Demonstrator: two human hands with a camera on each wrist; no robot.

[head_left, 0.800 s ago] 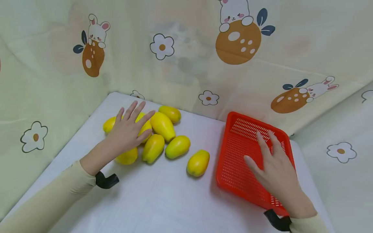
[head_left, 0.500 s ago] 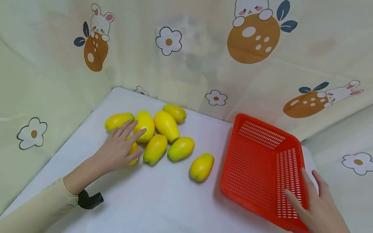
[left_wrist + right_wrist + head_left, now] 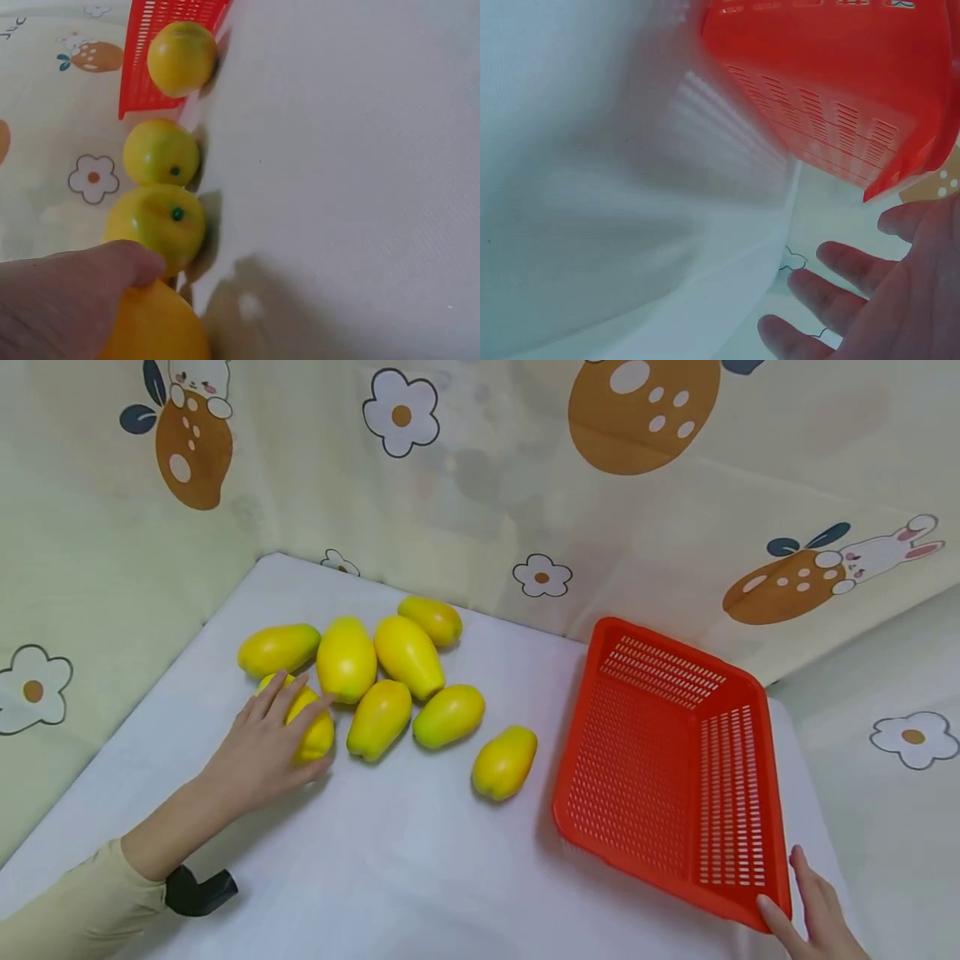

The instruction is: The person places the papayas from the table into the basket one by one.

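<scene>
My left hand (image 3: 262, 743) lies over a yellow papaya (image 3: 318, 735) at the left of the group, fingers across its top and thumb along its near side. In the left wrist view the thumb (image 3: 112, 277) touches this same orange-looking fruit (image 3: 165, 330). At the lower right, my right hand (image 3: 817, 914) is beside the near right corner of a red plastic basket (image 3: 776, 860), its thumb right at the rim. The right wrist view shows its fingers (image 3: 829, 296) spread, with nothing between them, below the basket's slotted wall (image 3: 817, 120).
Several more papayas lie on the white table: one at the back left (image 3: 277, 649), others bunched in the middle (image 3: 378, 720), and one apart (image 3: 505, 762) near the basket. Patterned cloth walls (image 3: 465, 510) rise behind the table and along both sides.
My left hand has come down and left onto the leftmost near papaya, uncovering others. My right hand has moved from over the basket to outside its near right corner. The head view has shifted.
</scene>
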